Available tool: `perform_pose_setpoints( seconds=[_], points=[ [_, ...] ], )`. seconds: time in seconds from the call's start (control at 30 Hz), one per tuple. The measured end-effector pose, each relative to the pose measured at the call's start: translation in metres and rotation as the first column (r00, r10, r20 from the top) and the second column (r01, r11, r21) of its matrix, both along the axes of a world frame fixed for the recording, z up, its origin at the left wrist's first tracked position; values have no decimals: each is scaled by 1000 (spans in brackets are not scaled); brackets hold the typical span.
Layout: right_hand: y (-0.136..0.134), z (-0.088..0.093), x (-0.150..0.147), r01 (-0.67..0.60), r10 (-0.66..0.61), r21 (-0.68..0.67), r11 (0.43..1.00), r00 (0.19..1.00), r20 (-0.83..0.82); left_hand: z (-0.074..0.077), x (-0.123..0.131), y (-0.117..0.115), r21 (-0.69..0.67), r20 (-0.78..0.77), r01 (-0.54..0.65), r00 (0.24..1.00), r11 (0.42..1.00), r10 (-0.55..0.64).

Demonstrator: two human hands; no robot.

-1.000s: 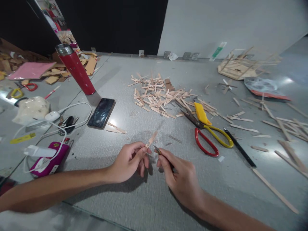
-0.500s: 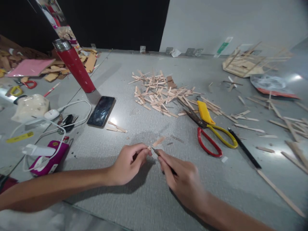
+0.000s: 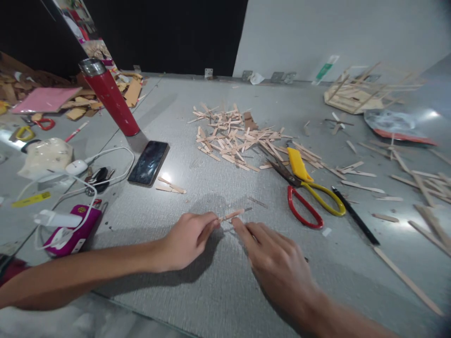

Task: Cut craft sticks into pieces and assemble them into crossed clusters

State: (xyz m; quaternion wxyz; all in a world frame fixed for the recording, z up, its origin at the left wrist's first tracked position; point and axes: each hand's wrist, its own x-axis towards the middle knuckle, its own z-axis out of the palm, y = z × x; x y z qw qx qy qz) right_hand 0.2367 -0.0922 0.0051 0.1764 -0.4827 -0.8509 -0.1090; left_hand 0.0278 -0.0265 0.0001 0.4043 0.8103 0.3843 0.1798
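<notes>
My left hand (image 3: 188, 241) is closed, pinching one end of a small flat wooden craft stick (image 3: 233, 214) between thumb and fingertips. The stick points right and slightly up, just above the table. My right hand (image 3: 276, 253) is wrapped round a slim knife-like tool; its thin dark tip lies beneath the stick, close to my right fingertip. Most of the tool is hidden by the hand, and a small dark end (image 3: 306, 259) shows behind the palm. A few cut stick pieces (image 3: 171, 186) lie beyond my left hand.
A pile of wooden sticks (image 3: 232, 136) lies at mid-table. To the right are scissors (image 3: 305, 195), a yellow cutter (image 3: 299, 164), a black pen-like rod (image 3: 355, 216) and a stick-built frame (image 3: 355, 96). A phone (image 3: 148, 163), red bottle (image 3: 112, 101) and cables stand left.
My right hand has rolled over, knuckles more upward, and the tool's tip has dropped under the stick. The stick has turned and shows more edge-on. My left hand stays nearly in place.
</notes>
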Motion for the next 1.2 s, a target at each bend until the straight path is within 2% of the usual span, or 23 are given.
perform_pose_setpoints(
  seconds=[0.3,0.7,0.87,1.0,1.1,1.2],
  points=[
    [6,0,1,-138,86,176,975,957,276,3,1,7,49,-38,64,997,997,-62],
    [22,-7,16,-350,292,167,922,910,295,4,-1,14,11,-53,123,991,992,-122],
    [23,-7,19,-380,302,223,897,899,318,7,-1,14,-48,-54,117,991,992,-119],
    [19,-6,18,-377,278,270,886,898,341,8,0,10,-29,-75,122,989,992,-124],
    [16,-7,15,-363,254,268,892,895,368,8,0,7,-2,-102,118,988,993,-118],
    [18,-8,13,-325,241,241,914,916,321,8,1,9,4,-93,143,986,990,-142]
  ],
)
